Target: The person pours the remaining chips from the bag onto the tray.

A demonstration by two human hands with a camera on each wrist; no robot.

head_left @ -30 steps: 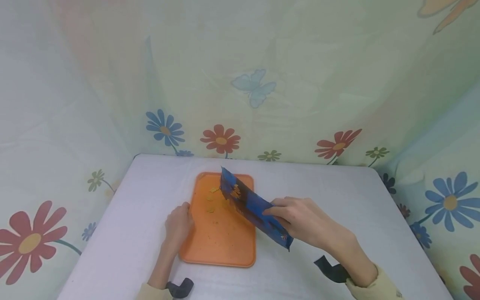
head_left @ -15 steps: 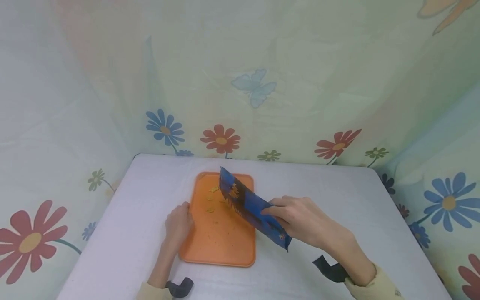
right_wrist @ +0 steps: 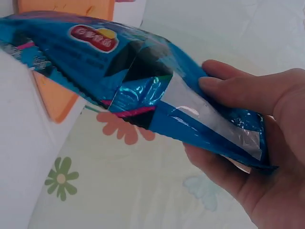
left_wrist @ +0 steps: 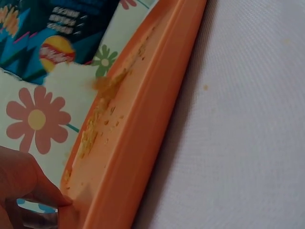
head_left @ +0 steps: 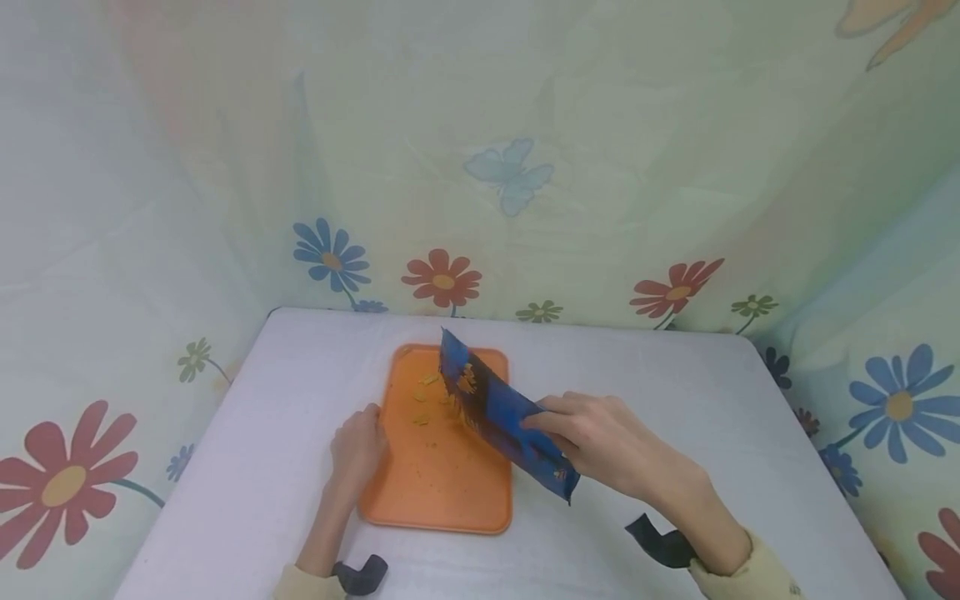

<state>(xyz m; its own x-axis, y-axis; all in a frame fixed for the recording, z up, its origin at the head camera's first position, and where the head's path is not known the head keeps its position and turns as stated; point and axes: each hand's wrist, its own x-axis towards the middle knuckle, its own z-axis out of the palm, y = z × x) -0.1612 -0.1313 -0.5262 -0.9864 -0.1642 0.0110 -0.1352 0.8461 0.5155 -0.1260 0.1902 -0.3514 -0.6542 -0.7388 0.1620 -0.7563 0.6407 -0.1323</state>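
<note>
My right hand (head_left: 611,437) grips a blue snack bag (head_left: 506,408) near one end, thumb on one side and fingers on the other in the right wrist view. The bag is tilted, its far end over the orange tray (head_left: 465,504). Several yellow snack pieces (head_left: 422,420) and crumbs lie on the tray under that end. In the left wrist view, blurred pieces (left_wrist: 107,86) show above the tray between bag and heap. My left hand (head_left: 358,446) pinches the tray's left rim. The inside of the bag is hidden.
A white cloth-covered table (head_left: 637,375) bears the tray left of its middle. Flower-printed curtains (head_left: 585,250) hang behind it and at both sides. A dark strap end (head_left: 663,542) sticks out at each wrist.
More snack pieces have come onto the tray beneath the bag's far end. The bag has tipped slightly, its near end shifting a little left. My left hand stays on the tray's rim.
</note>
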